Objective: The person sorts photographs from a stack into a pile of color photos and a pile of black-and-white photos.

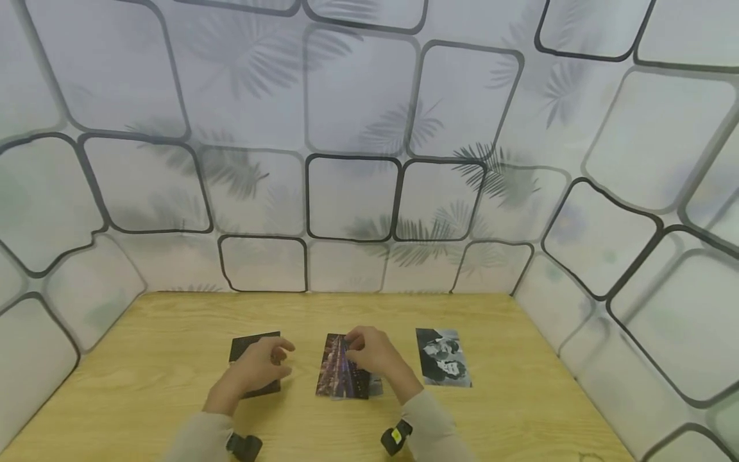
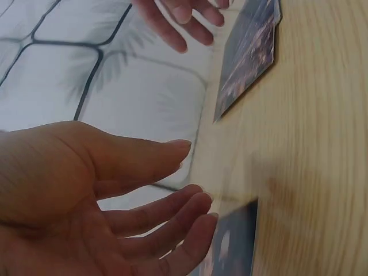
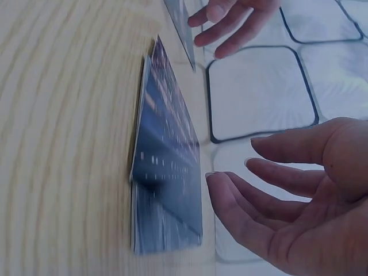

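Note:
My left hand [image 1: 254, 369], fingers relaxed and apart from the thumb, hovers by a dark picture card [image 1: 247, 346] on the left of the table. It covers much of that card in the head view. A middle pile of photo cards [image 1: 335, 372] has a night city scene on top, and a paler card edge shows under it. Over the pile's upper right is my right hand [image 1: 372, 350]; in the right wrist view its loosely bent fingers [image 3: 236, 201] hold nothing and stand beside the cards. A black-and-white picture card [image 1: 444, 358] lies to the right.
The wooden table [image 1: 508, 410] meets a pale patterned curtain [image 1: 358, 199] at its back edge, and more of it rises on both sides. Dark wrist straps [image 1: 397, 437] with small devices sit on both sleeves.

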Demonstrator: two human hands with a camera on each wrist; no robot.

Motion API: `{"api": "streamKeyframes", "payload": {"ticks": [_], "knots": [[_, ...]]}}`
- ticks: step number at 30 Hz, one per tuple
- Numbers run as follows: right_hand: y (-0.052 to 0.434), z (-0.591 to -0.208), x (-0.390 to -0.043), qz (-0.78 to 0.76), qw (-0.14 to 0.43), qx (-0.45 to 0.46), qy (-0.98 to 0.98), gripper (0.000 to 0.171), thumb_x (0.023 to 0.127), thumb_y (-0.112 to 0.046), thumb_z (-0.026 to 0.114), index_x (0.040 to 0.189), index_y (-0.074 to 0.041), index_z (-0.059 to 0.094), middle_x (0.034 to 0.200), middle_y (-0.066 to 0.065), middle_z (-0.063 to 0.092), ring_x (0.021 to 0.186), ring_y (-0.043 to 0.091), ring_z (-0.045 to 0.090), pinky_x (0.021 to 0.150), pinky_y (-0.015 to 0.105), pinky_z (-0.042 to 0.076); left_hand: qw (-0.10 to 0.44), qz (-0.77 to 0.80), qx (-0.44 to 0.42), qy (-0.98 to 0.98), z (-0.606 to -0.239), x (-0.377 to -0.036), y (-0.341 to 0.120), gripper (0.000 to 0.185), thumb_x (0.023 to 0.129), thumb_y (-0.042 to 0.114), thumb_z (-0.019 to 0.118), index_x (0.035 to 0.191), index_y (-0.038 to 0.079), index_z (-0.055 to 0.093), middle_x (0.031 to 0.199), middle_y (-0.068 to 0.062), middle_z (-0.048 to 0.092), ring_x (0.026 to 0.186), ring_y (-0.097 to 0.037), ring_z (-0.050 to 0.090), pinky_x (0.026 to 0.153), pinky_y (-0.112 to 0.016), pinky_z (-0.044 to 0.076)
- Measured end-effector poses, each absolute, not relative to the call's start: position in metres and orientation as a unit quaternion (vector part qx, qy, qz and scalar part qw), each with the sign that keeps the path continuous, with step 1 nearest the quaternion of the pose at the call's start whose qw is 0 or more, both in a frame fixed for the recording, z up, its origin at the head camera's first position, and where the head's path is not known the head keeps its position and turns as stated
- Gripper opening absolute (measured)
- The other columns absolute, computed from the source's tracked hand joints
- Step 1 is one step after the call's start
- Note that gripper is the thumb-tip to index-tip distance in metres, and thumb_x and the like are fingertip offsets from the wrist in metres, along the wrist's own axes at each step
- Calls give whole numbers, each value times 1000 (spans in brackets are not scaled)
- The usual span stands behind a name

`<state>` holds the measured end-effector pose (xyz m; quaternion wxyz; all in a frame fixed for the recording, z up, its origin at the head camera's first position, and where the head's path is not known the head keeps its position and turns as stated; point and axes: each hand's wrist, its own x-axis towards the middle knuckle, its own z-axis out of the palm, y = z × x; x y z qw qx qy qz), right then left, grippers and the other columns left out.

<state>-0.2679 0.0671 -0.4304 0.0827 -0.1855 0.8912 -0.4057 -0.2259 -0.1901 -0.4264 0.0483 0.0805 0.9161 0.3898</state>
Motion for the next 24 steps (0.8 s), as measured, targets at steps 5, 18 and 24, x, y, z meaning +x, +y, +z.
{"api": "streamKeyframes", "payload": {"ticks": [5, 18, 24], "knots": [[85, -434, -270, -429, 88, -154, 886, 33, 94, -4, 67, 126, 4, 64, 110, 21, 68, 78, 26, 73, 69, 36, 65, 50, 409, 75, 908, -433, -232, -167, 39, 88, 1, 75, 126, 0, 66, 116, -19, 68, 103, -33, 69, 79, -45, 64], [96, -443, -266, -471, 110, -108, 868, 32, 93, 1, 67, 124, 6, 64, 104, 19, 67, 77, 24, 73, 67, 34, 66, 36, 414, 87, 905, -449, -249, -129, 39, 82, -5, 75, 119, 1, 67, 110, -20, 68, 98, -33, 69, 83, -50, 63], [99, -445, -266, -482, 114, -101, 863, 32, 92, 2, 67, 123, 8, 64, 104, 21, 67, 75, 25, 73, 67, 34, 66, 25, 426, 87, 900, -449, -249, -122, 40, 81, -7, 76, 120, -1, 66, 110, -21, 68, 96, -32, 69, 79, -46, 64]]}}
